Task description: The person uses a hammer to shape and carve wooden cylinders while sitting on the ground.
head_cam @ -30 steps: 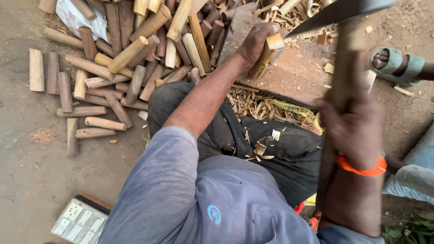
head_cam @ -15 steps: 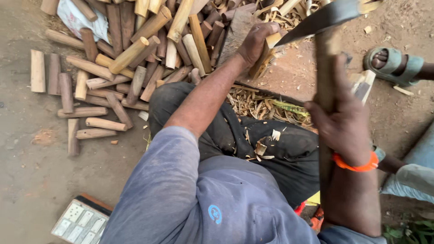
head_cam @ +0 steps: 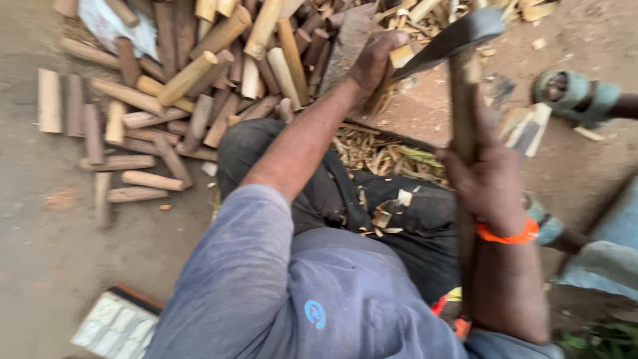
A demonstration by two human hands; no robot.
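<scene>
Head view: left hand [head_cam: 373, 61] grips a wood piece [head_cam: 401, 56], right hand [head_cam: 488, 183] apparently clenches the blade's handle [head_cam: 463, 113].

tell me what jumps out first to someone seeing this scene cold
The eye goes first to the long-handled chopping blade gripped in the right hand, its edge against the short stick that the left hand holds upright. Next comes the big heap of cut wooden sticks across the upper left, on the dirt. Pale shavings lie by the dark trousers.
</scene>
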